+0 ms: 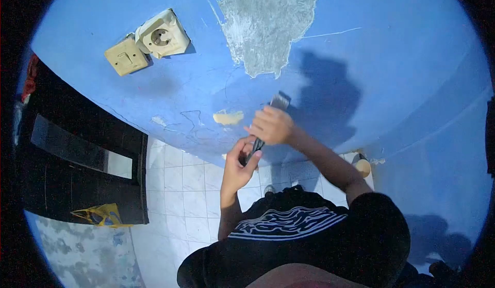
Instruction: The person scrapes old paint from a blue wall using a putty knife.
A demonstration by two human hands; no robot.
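The right hand (271, 125) curls closed above the left hand (240, 168), whose fingers and thumb bend inward. Both bare forearms (327, 159) reach forward.

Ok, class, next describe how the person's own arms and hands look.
The left hand and right hand wear no gloves, and the forearms are bare. The right sleeve is short and black, on a black shirt printed with pale wavy lines.

passage: blue wall (206, 45) between socket (170, 36) and grey patch (263, 25) | obstacles: socket, switch (125, 57)
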